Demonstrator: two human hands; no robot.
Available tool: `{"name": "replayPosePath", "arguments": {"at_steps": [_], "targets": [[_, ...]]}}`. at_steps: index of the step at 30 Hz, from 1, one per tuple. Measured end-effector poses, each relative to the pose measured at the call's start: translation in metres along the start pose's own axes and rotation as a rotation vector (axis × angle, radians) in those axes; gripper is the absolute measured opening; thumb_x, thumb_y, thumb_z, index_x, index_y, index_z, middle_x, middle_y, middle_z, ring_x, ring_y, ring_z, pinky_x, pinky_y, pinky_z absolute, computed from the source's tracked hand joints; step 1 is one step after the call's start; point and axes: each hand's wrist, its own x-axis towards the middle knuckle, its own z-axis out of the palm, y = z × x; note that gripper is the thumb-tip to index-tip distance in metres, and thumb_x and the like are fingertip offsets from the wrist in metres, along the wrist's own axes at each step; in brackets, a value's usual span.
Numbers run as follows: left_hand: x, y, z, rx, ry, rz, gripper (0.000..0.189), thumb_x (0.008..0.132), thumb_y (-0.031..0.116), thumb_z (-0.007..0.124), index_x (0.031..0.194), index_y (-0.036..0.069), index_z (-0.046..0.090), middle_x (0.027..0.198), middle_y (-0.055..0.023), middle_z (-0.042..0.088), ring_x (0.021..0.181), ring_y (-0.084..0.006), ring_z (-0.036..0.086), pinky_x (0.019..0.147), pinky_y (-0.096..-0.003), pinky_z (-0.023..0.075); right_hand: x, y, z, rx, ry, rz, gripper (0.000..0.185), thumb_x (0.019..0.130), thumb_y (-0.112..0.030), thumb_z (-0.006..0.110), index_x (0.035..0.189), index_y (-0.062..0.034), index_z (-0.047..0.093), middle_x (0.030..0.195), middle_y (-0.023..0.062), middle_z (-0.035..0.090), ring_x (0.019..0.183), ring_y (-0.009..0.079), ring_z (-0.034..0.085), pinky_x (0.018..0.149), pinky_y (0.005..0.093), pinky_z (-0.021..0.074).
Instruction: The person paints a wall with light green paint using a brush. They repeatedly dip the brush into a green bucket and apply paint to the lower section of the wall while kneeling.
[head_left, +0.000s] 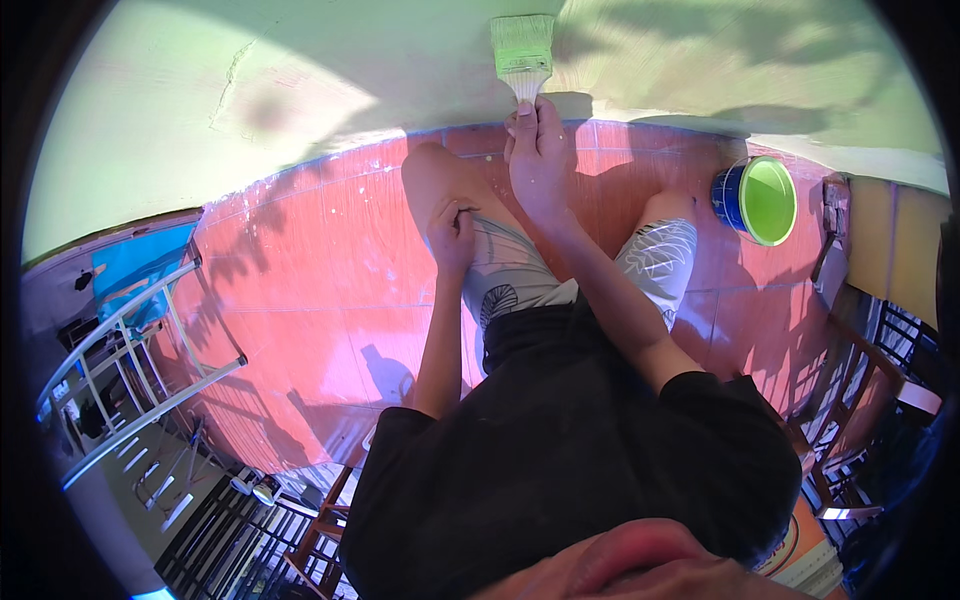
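Note:
My right hand (538, 154) grips the handle of a wide flat paintbrush (523, 54). The bristles are coated in light green and lie at the green-painted wall (442, 67); whether they press on it I cannot tell. My left hand (453, 236) rests on my left thigh, fingers curled and holding no tool. A blue paint bucket (766, 201) with a wire handle, its inside bright green, stands on the red tiled floor (285, 281) to the right of my knee, near the foot of the wall.
An aluminium ladder (154, 405) lies at the left, beside a blue sheet (142, 262). Wooden furniture (847, 420) stands at the right, and a dark metal grille (217, 544) shows at the lower left. Pale paint spots dot the floor by the wall.

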Motion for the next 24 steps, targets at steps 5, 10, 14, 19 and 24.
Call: {"name": "replayPosePath", "arguments": {"at_steps": [5,10,14,19,24], "targets": [[-0.005,-0.003,-0.001,0.003,-0.004,-0.05,0.018,0.085,-0.005,0.051,0.084,-0.001,0.069,0.087,-0.0135,0.07,0.082,-0.0274,0.068,0.076,-0.0352,0.0525,0.015,0.019,0.015,0.016,0.082,-0.111,0.027,0.11,-0.022,0.045,0.105,0.0027,0.056,0.071,0.012,0.056,0.059,0.0199,0.05,0.058,0.0375,0.0439],[-0.009,-0.005,-0.004,-0.006,0.012,-0.034,0.018,0.086,-0.006,0.051,0.085,-0.001,0.069,0.088,-0.0134,0.07,0.083,-0.027,0.067,0.078,-0.0343,0.0521,0.028,0.137,0.003,-0.142,0.101,-0.081,0.028,0.11,-0.022,0.046,0.101,0.0024,0.058,0.073,0.0156,0.058,0.06,0.0239,0.054,0.059,0.04,0.0444],[-0.015,-0.003,-0.008,-0.025,0.021,-0.036,0.019,0.086,-0.007,0.051,0.085,-0.002,0.068,0.088,-0.0133,0.069,0.084,-0.0267,0.067,0.078,-0.0338,0.0521,0.008,0.228,-0.006,-0.229,0.117,0.095,0.033,0.109,-0.025,0.048,0.102,0.0039,0.064,0.077,0.015,0.065,0.066,0.0233,0.061,0.062,0.0394,0.0471],[-0.017,-0.001,-0.01,0.001,0.054,-0.023,0.019,0.086,-0.007,0.05,0.085,-0.002,0.068,0.087,-0.0133,0.069,0.083,-0.0266,0.067,0.078,-0.0341,0.0524,0.005,0.27,-0.008,-0.329,0.103,0.383,0.04,0.104,-0.028,0.048,0.095,0.006,0.067,0.081,0.0242,0.068,0.076,0.0372,0.068,0.07,0.0474,0.0508],[-0.015,-0.005,-0.009,-0.003,0.04,-0.005,0.019,0.086,-0.006,0.05,0.084,-0.002,0.069,0.087,-0.0134,0.07,0.082,-0.0269,0.068,0.078,-0.0346,0.0526,0.048,0.249,-0.008,-0.056,0.001,0.552,0.045,0.103,-0.028,0.045,0.096,0.0108,0.067,0.089,0.0309,0.068,0.09,0.0431,0.069,0.082,0.0534,0.0502]]}}
